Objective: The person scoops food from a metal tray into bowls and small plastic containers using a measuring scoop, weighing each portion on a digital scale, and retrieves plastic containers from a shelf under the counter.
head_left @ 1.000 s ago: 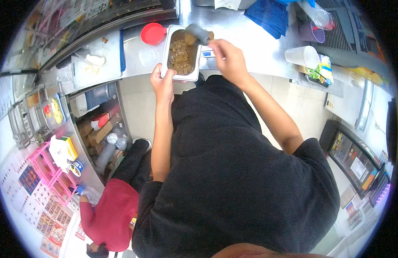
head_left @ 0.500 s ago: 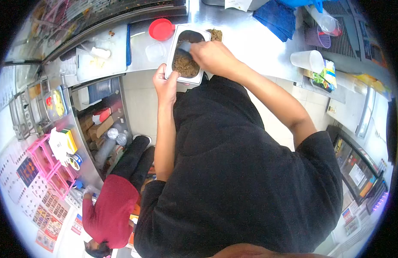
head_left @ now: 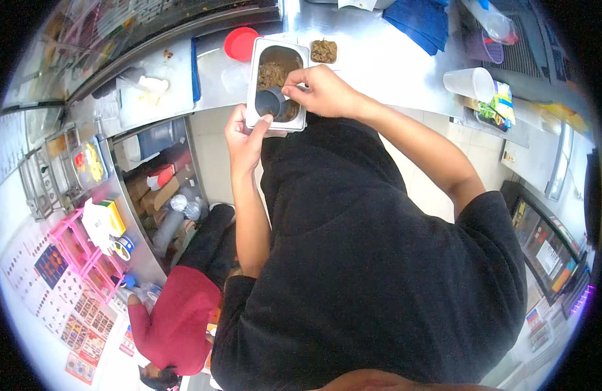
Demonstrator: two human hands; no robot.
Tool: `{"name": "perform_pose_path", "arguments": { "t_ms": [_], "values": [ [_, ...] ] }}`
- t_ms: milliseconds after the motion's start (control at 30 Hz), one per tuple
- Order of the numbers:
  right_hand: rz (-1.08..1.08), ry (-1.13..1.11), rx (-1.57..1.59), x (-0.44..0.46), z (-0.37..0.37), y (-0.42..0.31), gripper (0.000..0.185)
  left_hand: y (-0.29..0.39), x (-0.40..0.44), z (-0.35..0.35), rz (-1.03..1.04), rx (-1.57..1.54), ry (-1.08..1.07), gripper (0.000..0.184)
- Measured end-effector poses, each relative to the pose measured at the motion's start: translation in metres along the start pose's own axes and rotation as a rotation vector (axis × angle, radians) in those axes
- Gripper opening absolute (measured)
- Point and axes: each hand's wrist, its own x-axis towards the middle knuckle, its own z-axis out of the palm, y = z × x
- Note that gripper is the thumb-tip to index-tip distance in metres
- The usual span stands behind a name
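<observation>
My left hand (head_left: 247, 142) grips the near left corner of a deep metal food pan (head_left: 252, 85), thumb over the rim. Brown shredded food (head_left: 271, 73) lies inside the pan. My right hand (head_left: 323, 91) is closed on a dark scoop (head_left: 269, 102), which sits in the near part of the pan and hides some of the food there. Whether the scoop holds anything is hard to make out. Just right of the pan, a small square tub (head_left: 324, 51) of similar brown food stands on the steel counter (head_left: 385, 81).
Left of the pan are a red round lid (head_left: 241, 43) and a clear plastic tub (head_left: 236, 78). A white cutting board (head_left: 177, 91) lies farther left. On the right stand a translucent cup (head_left: 469, 83) and blue cloths (head_left: 418, 23). A person in a red top (head_left: 183, 313) is at lower left.
The scoop has moved toward the pan's near end, and my right hand has come lower with it. More of the small food tub shows now. My left hand keeps its grip.
</observation>
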Motion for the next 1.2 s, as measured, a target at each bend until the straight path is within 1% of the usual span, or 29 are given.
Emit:
{"name": "perform_pose_path", "arguments": {
  "t_ms": [67, 167, 267, 300, 333, 400, 500, 533, 567, 600, 700, 767, 833, 933, 967, 1000, 1067, 1133, 1200],
  "values": [
    [0.015, -0.037, -0.119, 0.000, -0.013, -0.018, 0.018, 0.003, -0.003, -0.006, -0.010, 0.015, -0.037, 0.016],
    [-0.061, -0.014, -0.210, 0.003, -0.023, -0.029, 0.016, 0.005, -0.008, -0.012, -0.024, 0.036, -0.045, 0.017],
    [-0.097, -0.053, -0.271, 0.003, 0.000, -0.022, 0.014, 0.001, -0.008, -0.013, -0.023, 0.023, -0.063, 0.017],
    [-0.082, -0.110, -0.273, 0.001, 0.001, -0.033, 0.014, 0.000, -0.007, -0.013, -0.019, 0.016, -0.070, 0.017],
    [-0.043, -0.155, -0.324, 0.000, 0.008, -0.037, 0.014, 0.001, -0.005, -0.008, -0.003, 0.066, -0.060, 0.017],
    [-0.038, -0.199, -0.325, -0.002, 0.017, -0.044, 0.016, 0.003, -0.003, 0.004, 0.029, 0.169, -0.033, 0.022],
    [0.025, -0.068, -0.107, -0.001, 0.027, -0.016, 0.020, -0.001, 0.001, -0.002, 0.021, 0.316, -0.072, 0.024],
    [0.067, -0.022, 0.015, -0.001, 0.031, -0.001, 0.022, 0.000, 0.000, -0.002, 0.019, 0.259, -0.066, 0.024],
    [0.191, -0.031, 0.191, -0.001, 0.034, 0.015, 0.022, 0.001, -0.002, -0.001, 0.017, 0.200, -0.058, 0.024],
    [0.316, -0.040, 0.366, -0.001, 0.028, 0.013, 0.023, 0.001, -0.003, 0.000, 0.016, 0.141, -0.052, 0.024],
    [0.545, -0.060, 0.598, -0.009, 0.002, 0.001, 0.022, 0.000, -0.005, 0.000, 0.027, 0.048, -0.024, 0.022],
    [0.551, -0.028, 0.634, -0.015, -0.003, -0.001, 0.021, 0.003, -0.004, -0.002, 0.029, 0.004, -0.002, 0.021],
    [0.604, -0.009, 0.686, -0.018, -0.014, -0.009, 0.020, 0.005, -0.003, -0.004, 0.025, -0.028, 0.010, 0.019],
    [0.478, 0.053, 0.561, -0.020, -0.014, -0.002, 0.020, 0.005, -0.002, -0.009, 0.020, -0.044, 0.005, 0.015],
    [0.444, 0.071, 0.532, -0.021, -0.013, 0.001, 0.020, 0.001, -0.002, -0.013, 0.022, -0.040, -0.007, 0.017],
    [0.421, 0.085, 0.522, -0.022, -0.012, 0.002, 0.020, -0.003, -0.002, -0.016, 0.024, -0.037, -0.018, 0.024],
    [0.405, 0.100, 0.520, -0.023, -0.014, 0.003, 0.020, -0.009, -0.001, -0.018, 0.029, -0.073, -0.009, 0.025],
    [0.421, 0.104, 0.533, -0.025, -0.021, 0.002, 0.020, -0.012, 0.003, -0.016, 0.035, -0.114, 0.011, 0.025],
    [0.452, 0.153, 0.550, -0.027, -0.028, 0.002, 0.019, -0.015, 0.004, -0.013, 0.034, -0.154, 0.046, 0.025]
  ]
}}
